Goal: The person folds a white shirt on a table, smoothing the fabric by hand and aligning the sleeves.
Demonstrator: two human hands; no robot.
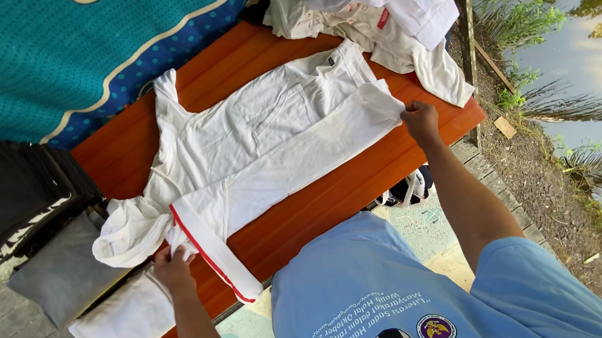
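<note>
The white shirt [265,131] lay flat on the orange table [365,184], and one side was already folded over. The left hand [172,269] pinched the shirt near the sleeve with the red stripe [208,255]. The right hand [420,121] gripped the bottom hem. This looked like the middle of folding. The next fold probably needed both hands moving together. The table edge sat close, and piles of clothes [372,4] crowded the far end.
</note>
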